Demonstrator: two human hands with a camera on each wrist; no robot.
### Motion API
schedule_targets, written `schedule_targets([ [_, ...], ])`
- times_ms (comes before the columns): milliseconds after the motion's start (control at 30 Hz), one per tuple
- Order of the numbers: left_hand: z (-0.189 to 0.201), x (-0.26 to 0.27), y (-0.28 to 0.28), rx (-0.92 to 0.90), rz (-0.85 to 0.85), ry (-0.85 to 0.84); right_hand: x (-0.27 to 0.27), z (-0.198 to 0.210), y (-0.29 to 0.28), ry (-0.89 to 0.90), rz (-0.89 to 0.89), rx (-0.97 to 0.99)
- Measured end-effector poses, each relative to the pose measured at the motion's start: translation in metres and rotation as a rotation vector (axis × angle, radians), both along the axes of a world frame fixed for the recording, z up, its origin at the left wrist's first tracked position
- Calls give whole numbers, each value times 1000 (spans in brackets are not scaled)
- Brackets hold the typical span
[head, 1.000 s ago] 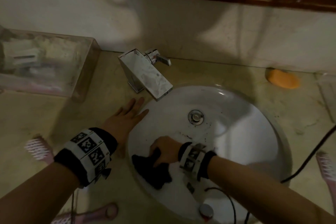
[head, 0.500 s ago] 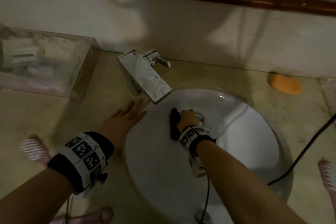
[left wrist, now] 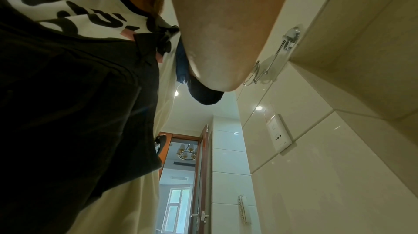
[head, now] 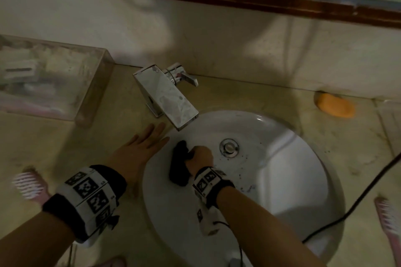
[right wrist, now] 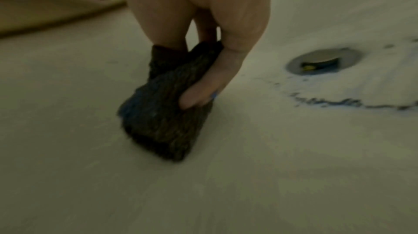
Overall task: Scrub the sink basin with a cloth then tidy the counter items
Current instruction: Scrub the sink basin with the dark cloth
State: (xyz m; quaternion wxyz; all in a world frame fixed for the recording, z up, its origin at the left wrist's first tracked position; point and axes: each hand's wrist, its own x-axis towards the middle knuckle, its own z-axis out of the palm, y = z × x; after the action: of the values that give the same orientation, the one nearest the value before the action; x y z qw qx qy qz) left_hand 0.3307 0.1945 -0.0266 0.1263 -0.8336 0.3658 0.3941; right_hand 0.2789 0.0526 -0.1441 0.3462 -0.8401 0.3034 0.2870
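Observation:
A round white sink basin (head: 282, 180) is set in the beige counter, with a metal drain (head: 229, 148) near its middle and dark specks to the right of the drain. My right hand (head: 200, 157) grips a bunched dark cloth (head: 179, 167) and presses it on the basin's left wall, left of the drain. In the right wrist view the cloth (right wrist: 167, 105) sits folded under my fingers (right wrist: 203, 91), and the drain (right wrist: 323, 60) lies to the right. My left hand (head: 141, 147) rests flat with straight fingers on the counter at the basin's left rim.
A square chrome faucet (head: 166, 98) overhangs the basin's back left. A clear box (head: 50, 78) of toiletries stands far left. An orange soap bar (head: 334, 105) lies back right. Pink combs lie at the left (head: 28, 186) and right (head: 388, 219) edges. A black cable (head: 358, 197) crosses the basin's right rim.
My right hand swept the cloth from the basin's near left side up toward the drain, then slid it slightly back and left. The left hand stayed put.

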Motion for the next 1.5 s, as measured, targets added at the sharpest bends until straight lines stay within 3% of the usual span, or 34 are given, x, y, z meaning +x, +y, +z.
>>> schedule_targets([
  [200,14,-5,-8,50,20,19,12,3,-51,-3,-190,-152],
  [367,15,-4,-8,54,12,16,-2,15,-78,-62,-123,-266],
  [467,16,-5,-8,56,14,12,-3,25,-91,-18,-38,-185],
  [567,14,-4,-9,59,-17,-6,1,38,-110,-53,7,28],
  [667,4,-1,-5,92,-59,-20,-13,53,-120,54,315,197],
  [800,-4,2,-1,102,-92,-55,-70,32,-128,451,784,110],
  [967,-8,4,3,73,-110,-71,-115,9,-128,468,1131,-114],
  [1167,-12,1,2,62,-72,-80,-78,10,-130,337,1070,-238],
  [1333,-5,-2,-3,33,-11,-53,-35,4,-137,95,746,-331],
  [1400,-10,0,1,49,-24,-58,-22,1,-142,77,649,-309],
  [1500,-15,1,4,82,-67,-76,-20,15,-147,116,687,-257],
])
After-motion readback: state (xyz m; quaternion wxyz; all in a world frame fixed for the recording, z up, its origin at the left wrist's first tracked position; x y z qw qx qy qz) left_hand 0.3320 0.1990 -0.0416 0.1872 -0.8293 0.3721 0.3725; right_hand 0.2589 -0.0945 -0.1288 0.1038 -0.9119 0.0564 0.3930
